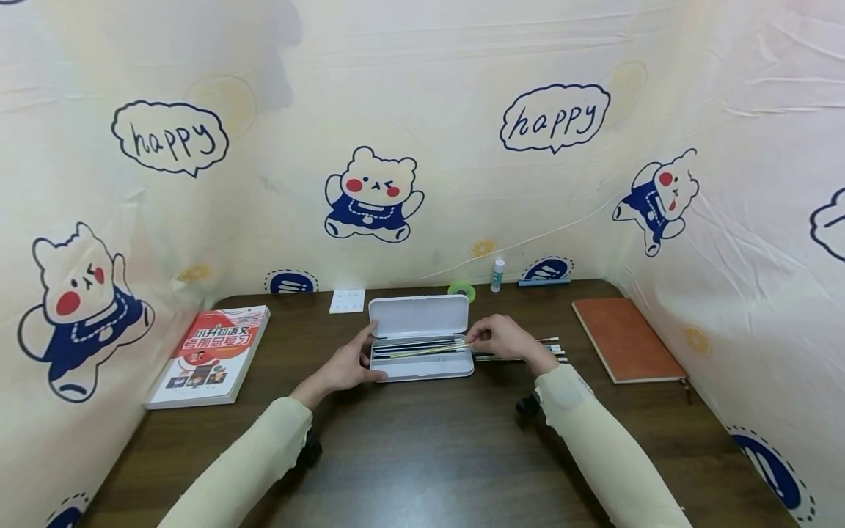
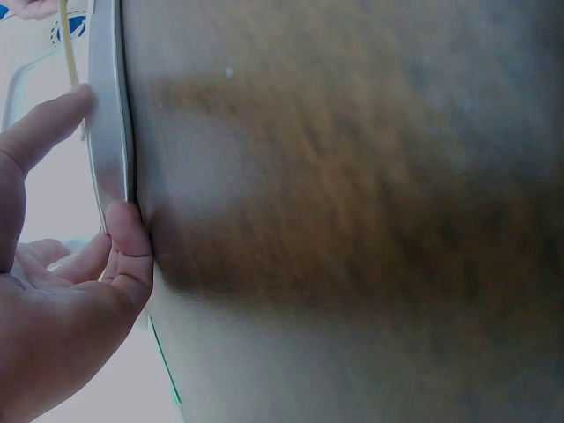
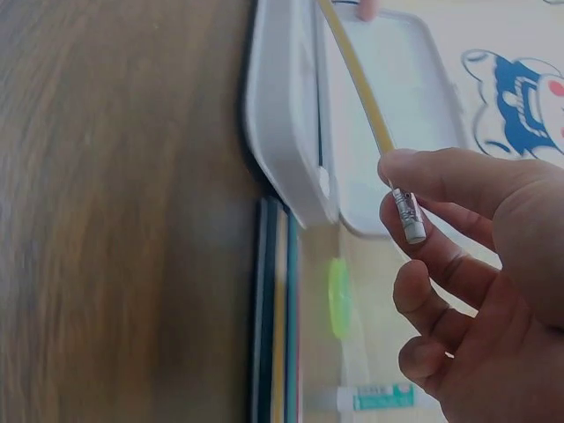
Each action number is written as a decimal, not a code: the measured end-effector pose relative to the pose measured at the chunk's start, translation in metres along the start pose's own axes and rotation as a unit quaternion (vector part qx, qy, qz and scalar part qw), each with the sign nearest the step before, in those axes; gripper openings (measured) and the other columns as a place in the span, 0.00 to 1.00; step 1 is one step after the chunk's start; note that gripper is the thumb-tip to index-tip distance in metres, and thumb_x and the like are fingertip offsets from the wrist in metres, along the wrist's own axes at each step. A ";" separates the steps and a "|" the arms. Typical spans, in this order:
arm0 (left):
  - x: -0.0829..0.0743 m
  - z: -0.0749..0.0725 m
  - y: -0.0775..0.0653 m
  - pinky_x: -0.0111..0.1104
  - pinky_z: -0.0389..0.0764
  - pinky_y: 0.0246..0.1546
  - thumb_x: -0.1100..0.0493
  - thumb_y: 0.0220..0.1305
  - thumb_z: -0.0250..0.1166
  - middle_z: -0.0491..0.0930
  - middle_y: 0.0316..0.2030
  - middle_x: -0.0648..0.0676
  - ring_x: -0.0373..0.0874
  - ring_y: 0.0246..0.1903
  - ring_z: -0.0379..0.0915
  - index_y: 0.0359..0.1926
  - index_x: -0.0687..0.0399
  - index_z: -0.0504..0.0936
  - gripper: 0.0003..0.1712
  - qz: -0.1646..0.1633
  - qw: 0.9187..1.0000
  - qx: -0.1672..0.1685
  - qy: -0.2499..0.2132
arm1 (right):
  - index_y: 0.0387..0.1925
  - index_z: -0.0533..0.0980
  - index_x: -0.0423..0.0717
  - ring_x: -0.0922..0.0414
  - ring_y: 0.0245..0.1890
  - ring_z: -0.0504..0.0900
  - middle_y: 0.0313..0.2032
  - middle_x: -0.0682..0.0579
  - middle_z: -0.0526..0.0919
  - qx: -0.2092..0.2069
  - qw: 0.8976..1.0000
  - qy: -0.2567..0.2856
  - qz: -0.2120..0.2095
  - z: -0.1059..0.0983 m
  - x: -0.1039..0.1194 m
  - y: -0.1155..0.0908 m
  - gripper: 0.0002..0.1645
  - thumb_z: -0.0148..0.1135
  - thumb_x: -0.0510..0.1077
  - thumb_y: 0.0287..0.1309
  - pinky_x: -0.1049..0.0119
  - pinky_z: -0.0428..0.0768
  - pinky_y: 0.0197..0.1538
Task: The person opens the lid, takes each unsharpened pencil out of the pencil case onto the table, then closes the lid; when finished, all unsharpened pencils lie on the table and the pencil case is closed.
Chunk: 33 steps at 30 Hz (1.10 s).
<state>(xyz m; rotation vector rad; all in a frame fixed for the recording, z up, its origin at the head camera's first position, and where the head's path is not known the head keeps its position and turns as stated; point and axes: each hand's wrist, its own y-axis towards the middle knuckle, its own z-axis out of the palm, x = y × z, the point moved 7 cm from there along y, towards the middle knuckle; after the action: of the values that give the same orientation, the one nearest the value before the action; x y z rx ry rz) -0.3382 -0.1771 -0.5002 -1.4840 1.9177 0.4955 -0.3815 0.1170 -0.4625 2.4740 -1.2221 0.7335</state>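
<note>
Yellow pencil (image 3: pixel 359 81) is pinched near its eraser between thumb and finger of the right hand (image 1: pixel 503 339), reaching over the open white case (image 1: pixel 418 315). The left hand (image 1: pixel 345 367) grips the case's left end.

Brown wood-grain table (image 1: pixel 422 447). On it, left to right: book (image 1: pixel 213 356), white card (image 1: pixel 347 301), open pencil case (image 1: pixel 422 375), green tape (image 1: pixel 462 285), glue stick (image 1: pixel 498 276), slim blue item (image 1: pixel 544 282) (possibly a pen), brown notebook (image 1: pixel 627 341). Loose pencils (image 1: pixel 553 351) lie just right of the case.
</note>
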 end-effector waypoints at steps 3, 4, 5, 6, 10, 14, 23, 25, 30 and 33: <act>0.002 0.000 0.000 0.34 0.73 0.40 0.50 0.52 0.78 0.71 0.66 0.61 0.44 0.38 0.73 0.80 0.47 0.43 0.65 -0.001 1.000 0.000 0.001 | 0.37 0.86 0.51 0.59 0.34 0.76 0.34 0.57 0.86 -0.006 1.000 0.009 0.000 -0.009 -0.006 -0.009 0.04 0.66 0.42 0.63 0.64 0.76 0.41; 0.002 0.000 0.000 0.34 0.73 0.39 0.50 0.52 0.78 0.71 0.66 0.61 0.44 0.38 0.73 0.80 0.47 0.43 0.65 -0.001 1.000 0.000 0.001 | 0.38 0.86 0.51 0.59 0.34 0.76 0.34 0.57 0.86 -0.008 1.000 0.013 0.003 -0.012 -0.009 -0.012 0.05 0.66 0.42 0.63 0.64 0.76 0.42; 0.003 0.001 0.000 0.34 0.73 0.39 0.50 0.52 0.78 0.70 0.66 0.61 0.44 0.38 0.73 0.80 0.47 0.43 0.65 -0.001 1.000 0.000 0.001 | 0.38 0.86 0.51 0.59 0.35 0.77 0.35 0.58 0.86 -0.010 1.000 0.015 0.006 -0.015 -0.012 -0.016 0.05 0.66 0.42 0.63 0.64 0.75 0.42; 0.003 0.001 0.001 0.33 0.73 0.39 0.50 0.52 0.78 0.70 0.66 0.61 0.44 0.38 0.73 0.80 0.47 0.43 0.65 -0.001 1.000 0.000 0.002 | 0.38 0.86 0.50 0.59 0.35 0.77 0.35 0.57 0.87 -0.012 1.000 0.016 0.010 -0.018 -0.014 -0.019 0.05 0.66 0.42 0.63 0.64 0.75 0.42; 0.004 0.002 0.001 0.34 0.73 0.39 0.50 0.52 0.78 0.70 0.67 0.61 0.44 0.38 0.73 0.80 0.47 0.43 0.65 -0.002 1.000 0.000 0.000 | 0.38 0.86 0.51 0.59 0.36 0.77 0.37 0.57 0.88 -0.023 0.999 0.018 0.027 -0.030 -0.027 -0.034 0.05 0.66 0.41 0.63 0.64 0.76 0.43; 0.004 0.002 0.001 0.33 0.73 0.39 0.50 0.52 0.78 0.70 0.67 0.61 0.44 0.38 0.72 0.80 0.46 0.43 0.65 -0.006 1.000 0.001 0.000 | 0.38 0.86 0.51 0.58 0.35 0.77 0.36 0.56 0.87 -0.037 0.998 0.021 0.053 -0.041 -0.042 -0.052 0.05 0.66 0.42 0.62 0.63 0.75 0.41; 0.000 0.001 0.001 0.33 0.74 0.38 0.52 0.53 0.78 0.72 0.65 0.61 0.43 0.38 0.72 0.80 0.48 0.43 0.65 0.003 1.000 0.002 0.006 | 0.39 0.86 0.47 0.57 0.33 0.75 0.35 0.54 0.87 -0.050 0.995 0.029 0.086 -0.054 -0.077 -0.089 0.06 0.67 0.41 0.61 0.66 0.75 0.37; 0.000 0.001 0.000 0.33 0.73 0.38 0.51 0.53 0.78 0.71 0.66 0.61 0.43 0.38 0.72 0.80 0.48 0.42 0.65 0.001 1.000 0.004 0.007 | 0.39 0.86 0.47 0.57 0.33 0.75 0.35 0.54 0.87 -0.047 0.994 0.030 0.096 -0.054 -0.086 -0.096 0.05 0.67 0.41 0.61 0.66 0.75 0.37; -0.001 0.000 0.000 0.33 0.74 0.38 0.52 0.54 0.78 0.71 0.66 0.62 0.43 0.38 0.73 0.80 0.48 0.42 0.65 0.001 1.000 0.004 0.005 | 0.37 0.86 0.49 0.57 0.34 0.76 0.36 0.54 0.87 -0.042 0.993 0.024 0.111 -0.053 -0.100 -0.109 0.04 0.67 0.42 0.62 0.63 0.75 0.41; -0.001 0.000 -0.001 0.33 0.74 0.39 0.52 0.54 0.78 0.70 0.66 0.62 0.43 0.38 0.72 0.80 0.48 0.42 0.64 0.001 1.000 0.003 0.005 | 0.37 0.86 0.51 0.58 0.36 0.78 0.37 0.55 0.88 -0.038 0.993 0.021 0.109 -0.052 -0.105 -0.114 0.04 0.67 0.43 0.62 0.63 0.76 0.42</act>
<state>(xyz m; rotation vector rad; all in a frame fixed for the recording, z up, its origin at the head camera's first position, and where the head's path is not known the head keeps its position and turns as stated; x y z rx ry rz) -0.3376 -0.1766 -0.4992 -1.4823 1.9272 0.4832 -0.3603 0.2780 -0.4812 2.2751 -1.4912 0.7736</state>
